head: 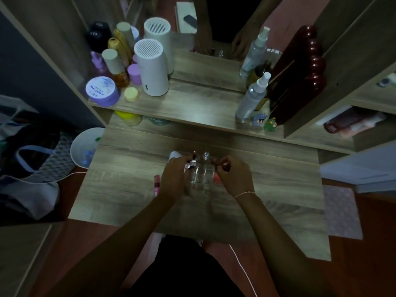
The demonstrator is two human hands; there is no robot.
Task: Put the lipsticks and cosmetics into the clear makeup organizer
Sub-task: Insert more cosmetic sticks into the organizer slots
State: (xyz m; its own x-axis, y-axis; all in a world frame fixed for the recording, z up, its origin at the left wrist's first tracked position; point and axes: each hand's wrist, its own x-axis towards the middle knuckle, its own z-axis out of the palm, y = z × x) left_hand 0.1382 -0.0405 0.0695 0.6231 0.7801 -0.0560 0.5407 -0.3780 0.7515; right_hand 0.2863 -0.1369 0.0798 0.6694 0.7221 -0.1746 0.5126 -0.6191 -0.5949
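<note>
Nearest: my dark lap and a white cord (242, 269) are showing below the desk (132, 189) edge; a red-brown floor is lying to either side, with a pale mat (340, 213) at right.

Desk, wood-grain: my two forearms are reaching in over it. My left hand (174, 181) is closing its fingers on a small lipstick (192, 162) with a silvery end, holding it at the left edge of the organizer (202, 173). My right hand (233, 176) is pinching a small dark-red item (215, 161) at the organizer's right edge; what it is I cannot tell. A thin band (244, 194) is circling that wrist.

The organizer, clear, is sitting on the desk between my hands, a clear cap (206, 155) standing up from its far side. A pink tube (156, 185) is lying on the desk just left of my left hand.

Left of the desk: a white bin (85, 146) and a bag (36, 163) are sitting on the floor.

Shelf (192, 110), one step up: a purple tub (102, 91), a white cylinder (152, 67) and several bottles are standing at left; a spray bottle (252, 97), two small figurines (264, 122) and a dark-red frame (297, 78) are standing at right.

Farthest: a mirror (214, 28) is reflecting my hands.
</note>
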